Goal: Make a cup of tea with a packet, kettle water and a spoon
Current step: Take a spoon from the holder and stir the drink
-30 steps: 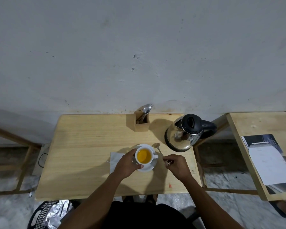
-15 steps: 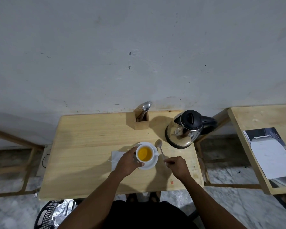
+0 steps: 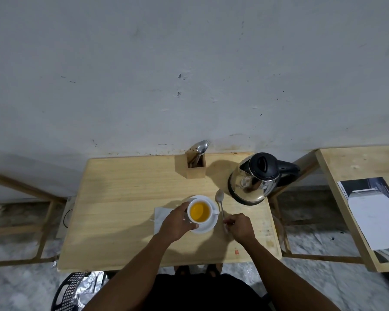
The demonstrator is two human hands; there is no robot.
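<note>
A white cup (image 3: 200,212) of amber tea stands on a white saucer (image 3: 208,227) near the front of the wooden table (image 3: 121,209). My left hand (image 3: 176,223) curls around the cup's left side. A metal spoon (image 3: 220,204) lies on the table just right of the saucer, bowl pointing away from me. My right hand (image 3: 239,227) pinches the spoon's handle end. A white packet or napkin (image 3: 161,217) lies partly under my left hand. The steel kettle (image 3: 254,179) with a black lid stands at the back right.
A wooden holder (image 3: 196,167) with cutlery stands at the table's back edge by the wall. A second wooden table (image 3: 364,198) with printed paper is to the right. A black basket (image 3: 76,290) with foil sits on the floor at front left.
The spoon has gone from tilted beside the cup to lying flat on the table right of the saucer. My left hand has stayed on the cup.
</note>
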